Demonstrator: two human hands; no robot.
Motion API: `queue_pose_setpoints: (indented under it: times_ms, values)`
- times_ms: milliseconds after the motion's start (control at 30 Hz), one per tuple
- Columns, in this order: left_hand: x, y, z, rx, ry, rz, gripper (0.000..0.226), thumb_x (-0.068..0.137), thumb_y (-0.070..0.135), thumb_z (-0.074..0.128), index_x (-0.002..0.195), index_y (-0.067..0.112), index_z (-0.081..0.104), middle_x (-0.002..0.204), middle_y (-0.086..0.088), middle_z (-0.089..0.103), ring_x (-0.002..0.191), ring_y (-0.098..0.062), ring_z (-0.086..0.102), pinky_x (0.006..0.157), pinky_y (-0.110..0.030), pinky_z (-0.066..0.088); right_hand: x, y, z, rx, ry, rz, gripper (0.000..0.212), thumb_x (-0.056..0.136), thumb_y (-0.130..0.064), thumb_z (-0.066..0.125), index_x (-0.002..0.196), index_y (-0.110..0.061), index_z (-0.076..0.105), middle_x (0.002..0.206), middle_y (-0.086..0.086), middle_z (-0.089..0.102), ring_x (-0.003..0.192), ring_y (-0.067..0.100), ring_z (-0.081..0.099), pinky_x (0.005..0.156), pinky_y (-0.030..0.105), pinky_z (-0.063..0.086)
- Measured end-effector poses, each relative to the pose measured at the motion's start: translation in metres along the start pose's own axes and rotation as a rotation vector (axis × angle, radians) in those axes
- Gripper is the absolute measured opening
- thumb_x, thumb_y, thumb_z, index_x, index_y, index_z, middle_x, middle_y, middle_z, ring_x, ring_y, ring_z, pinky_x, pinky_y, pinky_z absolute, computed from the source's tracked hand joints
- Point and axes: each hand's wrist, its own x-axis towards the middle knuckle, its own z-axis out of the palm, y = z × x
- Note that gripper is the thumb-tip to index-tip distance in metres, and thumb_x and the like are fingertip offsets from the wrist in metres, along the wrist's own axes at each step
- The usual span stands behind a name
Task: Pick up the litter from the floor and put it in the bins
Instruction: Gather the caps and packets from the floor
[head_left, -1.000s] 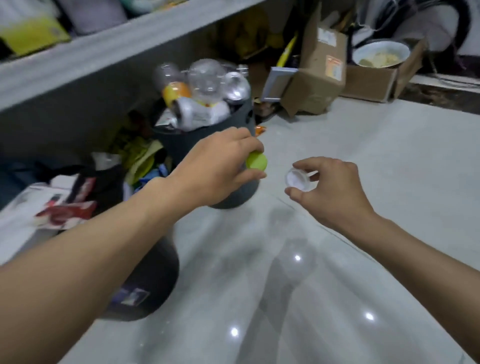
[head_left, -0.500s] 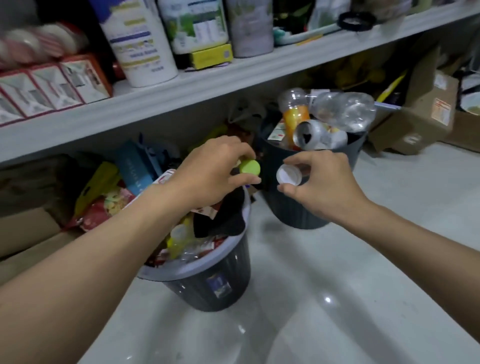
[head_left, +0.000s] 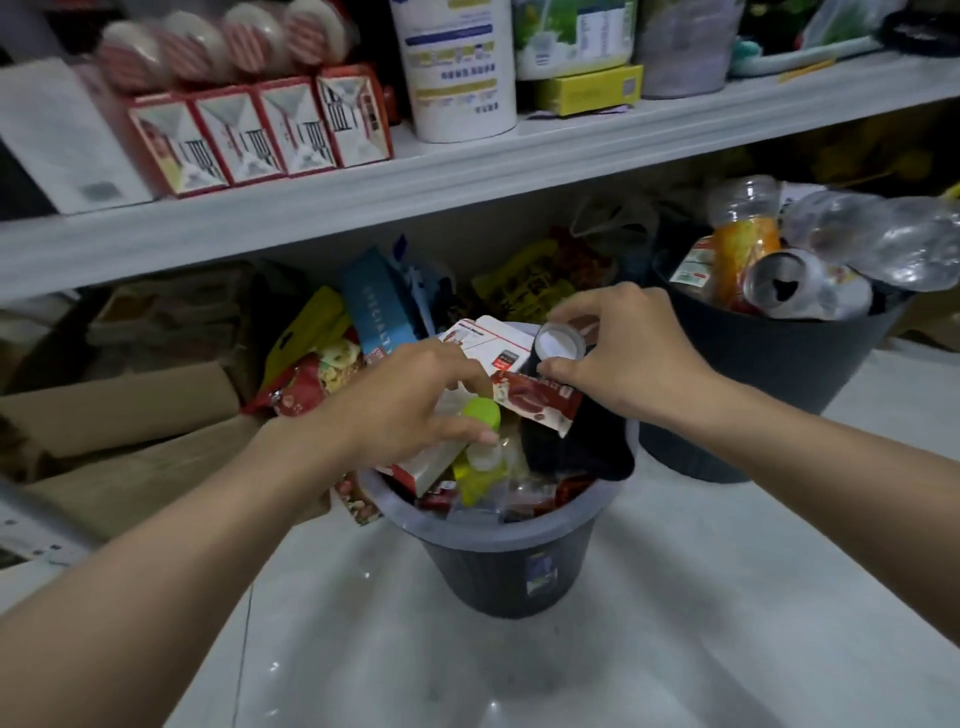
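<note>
Green cap (head_left: 483, 414) pinched in my left hand (head_left: 410, 410), white cap (head_left: 560, 341) in my right hand (head_left: 628, 353); both hung directly above the near bin (head_left: 498, 540).

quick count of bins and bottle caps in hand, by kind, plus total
bins: 2, near bin and far bin
caps: 2, green cap in the left hand, white cap in the right hand
total: 4
</note>
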Motion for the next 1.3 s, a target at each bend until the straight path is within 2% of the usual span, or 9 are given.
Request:
queue_pose_setpoints:
  times_ms: [167, 300, 400, 500, 767, 867, 1067, 1167, 1300]
  values:
    - [-0.006, -0.007, 0.017, -0.053, -0.02, 0.048, 0.041, 0.076, 0.059, 0.066, 0.109, 0.034, 0.066, 0.112, 0.014, 0.059, 0.105, -0.005, 0.046, 0.09, -0.027, 0.04, 0.004, -0.013, 0.017, 0.029, -0.027, -0.008, 0.048, 0.073, -0.031, 0.081, 0.117, -0.016, 0.07, 0.114, -0.001, 0.069, 0.101, 0.012, 0.062, 0.086, 0.023, 0.051]
    - [-0.007, -0.011, 0.016, -0.058, -0.018, 0.024, 0.049, 0.073, 0.066, 0.057, 0.113, 0.038, 0.064, 0.114, 0.019, 0.057, 0.107, -0.002, 0.043, 0.092, -0.028, 0.04, 0.001, -0.014, 0.025, 0.022, -0.057, -0.032, 0.05, 0.074, -0.034, 0.08, 0.119, -0.017, 0.068, 0.114, -0.002, 0.068, 0.097, 0.008, 0.055, 0.08, 0.02, 0.043]
    - [-0.009, -0.014, 0.013, -0.065, 0.003, 0.009, 0.048, 0.074, 0.062, 0.06, 0.114, 0.036, 0.064, 0.112, 0.019, 0.056, 0.108, -0.003, 0.043, 0.092, -0.027, 0.038, -0.003, -0.013, 0.029, 0.03, -0.067, -0.042, 0.049, 0.075, -0.037, 0.078, 0.118, -0.018, 0.069, 0.114, -0.003, 0.068, 0.093, 0.005, 0.053, 0.076, 0.019, 0.04]
    - [-0.011, -0.015, 0.01, -0.061, 0.018, -0.019, 0.056, 0.072, 0.066, 0.055, 0.115, 0.032, 0.065, 0.115, 0.014, 0.06, 0.109, -0.007, 0.046, 0.091, -0.03, 0.04, -0.008, -0.012, 0.031, 0.036, -0.105, -0.046, 0.048, 0.075, -0.036, 0.079, 0.118, -0.017, 0.069, 0.116, -0.002, 0.068, 0.1, 0.011, 0.06, 0.084, 0.022, 0.046]
    - [-0.01, -0.018, 0.0, -0.005, 0.047, -0.104, 0.063, 0.07, 0.067, 0.051, 0.117, 0.028, 0.064, 0.122, 0.009, 0.061, 0.112, -0.01, 0.046, 0.092, -0.034, 0.041, -0.016, -0.014, 0.029, 0.04, -0.168, -0.062, 0.054, 0.073, -0.039, 0.081, 0.12, -0.017, 0.068, 0.117, -0.003, 0.068, 0.108, 0.012, 0.057, 0.088, 0.017, 0.039]
    - [-0.011, -0.017, -0.004, 0.003, 0.063, -0.137, 0.06, 0.071, 0.064, 0.053, 0.117, 0.027, 0.064, 0.123, 0.007, 0.061, 0.112, -0.011, 0.046, 0.091, -0.032, 0.04, -0.019, -0.016, 0.027, 0.064, -0.206, -0.064, 0.058, 0.072, -0.043, 0.081, 0.122, -0.019, 0.067, 0.119, -0.003, 0.066, 0.112, 0.015, 0.056, 0.096, 0.024, 0.044]
    - [-0.003, -0.007, 0.0, 0.013, 0.117, -0.129, 0.05, 0.082, 0.06, 0.053, 0.117, 0.027, 0.064, 0.122, 0.005, 0.062, 0.111, -0.012, 0.051, 0.092, -0.035, 0.044, -0.022, -0.002, 0.013, 0.018, -0.168, -0.071, 0.045, 0.081, -0.041, 0.073, 0.122, -0.02, 0.067, 0.118, -0.002, 0.067, 0.108, 0.013, 0.059, 0.092, 0.028, 0.049]
    - [0.01, 0.01, 0.003, 0.036, 0.168, -0.069, 0.046, 0.088, 0.051, 0.058, 0.126, 0.024, 0.06, 0.129, 0.003, 0.06, 0.118, -0.015, 0.051, 0.096, -0.039, 0.046, -0.028, 0.015, -0.001, -0.085, -0.17, -0.088, 0.045, 0.088, -0.038, 0.066, 0.129, -0.021, 0.06, 0.127, -0.003, 0.062, 0.115, 0.016, 0.056, 0.094, 0.034, 0.05]
    - [0.037, 0.05, 0.009, 0.112, 0.212, 0.039, 0.052, 0.094, 0.044, 0.055, 0.141, 0.023, 0.047, 0.146, 0.003, 0.046, 0.136, -0.015, 0.038, 0.11, -0.033, 0.031, -0.044, 0.042, -0.027, -0.29, -0.189, -0.107, 0.051, 0.097, -0.042, 0.048, 0.143, -0.02, 0.044, 0.144, -0.002, 0.046, 0.133, 0.019, 0.04, 0.105, 0.032, 0.036]
